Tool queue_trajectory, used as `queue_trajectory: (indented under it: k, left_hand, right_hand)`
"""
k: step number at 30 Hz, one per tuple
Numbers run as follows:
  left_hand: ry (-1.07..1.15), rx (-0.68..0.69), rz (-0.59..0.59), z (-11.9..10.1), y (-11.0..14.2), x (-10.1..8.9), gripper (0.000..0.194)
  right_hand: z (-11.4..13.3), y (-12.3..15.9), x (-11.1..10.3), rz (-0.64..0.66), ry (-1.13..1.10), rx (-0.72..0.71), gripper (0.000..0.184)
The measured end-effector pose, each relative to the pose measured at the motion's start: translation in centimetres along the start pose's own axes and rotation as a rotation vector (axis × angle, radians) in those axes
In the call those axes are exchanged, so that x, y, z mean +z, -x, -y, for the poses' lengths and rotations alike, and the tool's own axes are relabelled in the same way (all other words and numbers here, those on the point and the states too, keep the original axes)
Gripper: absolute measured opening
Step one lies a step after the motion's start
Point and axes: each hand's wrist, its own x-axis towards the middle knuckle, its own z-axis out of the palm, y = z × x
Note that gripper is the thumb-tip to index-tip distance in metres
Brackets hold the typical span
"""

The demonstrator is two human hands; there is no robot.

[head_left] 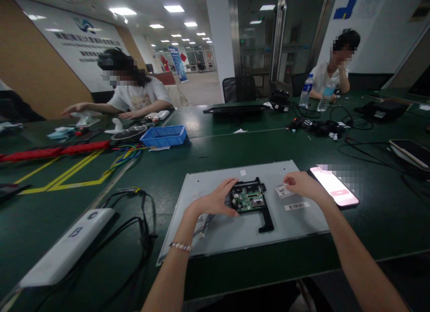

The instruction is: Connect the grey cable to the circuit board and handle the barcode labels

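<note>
The left hand (217, 201) is resting on a gray metal panel (289, 227), its fingers spreading wide around the left side of a black bracket (267, 220), thumb toward the near edge and the other fingers toward the far edge. A green circuit board (247, 202) is sitting within the bracket, left of the panel's middle. The right hand (304, 185) is closing its fingers narrowly, pinching the far right corner of a small white label (282, 192) over the panel, to the right of the bracket. A barcode sticker (297, 206) is lying flat on the panel just nearer than the label.

The panel is lying on a green table (201, 159). A phone (336, 188) with its screen lit is lying just beside the panel's right side. A white device (69, 244) marked "B" and dark cables (145, 231) are lying to the left. Farther back, a blue bin (164, 136) is standing on the left and two water bottles (316, 94) are standing upright on the right. Two people (137, 97) are sitting across the table, one on each side.
</note>
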Motion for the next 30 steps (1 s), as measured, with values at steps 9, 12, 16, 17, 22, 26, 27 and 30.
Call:
queue_trajectory:
  k: [9,12,16,17,22,26,27,30]
  left_hand:
    - [0.027,0.03,-0.006,0.7,0.0,0.2,0.107]
    - [0.021,0.015,-0.001,0.6,0.0,0.2,0.107]
    - [0.008,0.004,-0.005,0.5,0.0,0.2,0.111]
    - [0.005,0.001,-0.009,0.5,0.0,0.2,0.113]
    - [0.011,-0.008,-0.024,0.4,0.0,0.2,0.119]
    - [0.018,-0.034,-0.025,0.8,-0.2,0.4,0.121]
    - [0.02,-0.032,-0.027,0.9,-0.3,0.5,0.121]
    - [0.034,-0.004,-0.031,1.3,-0.5,0.7,0.121]
  right_hand:
    - [-1.5,-0.2,0.0,-0.04,0.055,0.086,0.019]
    - [-1.6,-0.2,0.0,-0.041,0.069,0.067,0.021]
    - [-0.8,-0.2,0.0,-0.159,0.083,0.026,0.024]
    - [-0.3,-0.3,0.0,-0.197,0.072,0.0,0.025]
    - [3.4,-1.3,0.2,-0.282,0.02,-0.139,0.027]
    - [6.8,-3.5,0.5,-0.213,0.114,-0.315,0.026]
    - [7.6,-4.3,0.6,-0.196,0.164,-0.367,0.026]
    - [9.3,-6.4,1.2,-0.138,0.368,-0.471,0.021]
